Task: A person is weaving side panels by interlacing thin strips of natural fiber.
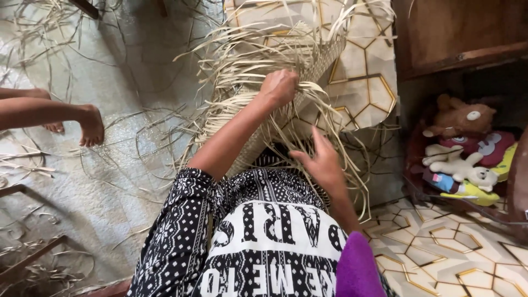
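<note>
L hand (279, 86) clenched on straw strips (324, 110) atop half-woven mat (258, 71) on lap; R hand (322, 162) released, fingers spread among loose strips just below; plush toys (462, 148) on shelf at right

Left hand (279, 86): gripping straw strips (324, 118) on the woven mat (250, 71).
Right hand (322, 162): open, fingers among loose strips.

Home interior, lived-in room used for handcraft. Patterned floor covering (440, 247) with gold hexagon lines, a wooden cabinet (456, 33) at right, stuffed toys (462, 148) piled on its low shelf. Dried straw strips (49, 16) scattered across the floor, part-woven mat (324, 60) in the middle. Another person's bare feet (91, 126) at left.
</note>
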